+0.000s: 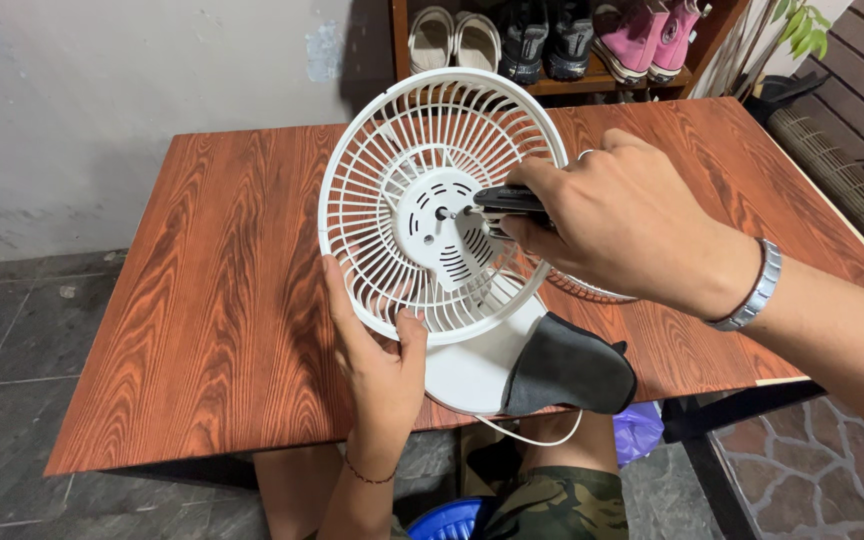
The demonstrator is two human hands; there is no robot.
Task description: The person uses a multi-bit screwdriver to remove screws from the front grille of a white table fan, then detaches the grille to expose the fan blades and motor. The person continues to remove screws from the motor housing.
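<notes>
Holding the lower rim of the white fan guard [432, 150], your left hand [377, 350] has its thumb on the front and its fingers behind. The guard stands tilted on its round base [472, 370] at the near edge of the bench [222, 300], with a dark cloth [567, 368] lying over the base. Your right hand [622, 215] is closed around a black tool [507, 200], whose tip meets the guard's hub. Beyond the bench, shoes [552, 35] sit on a shelf.
</notes>
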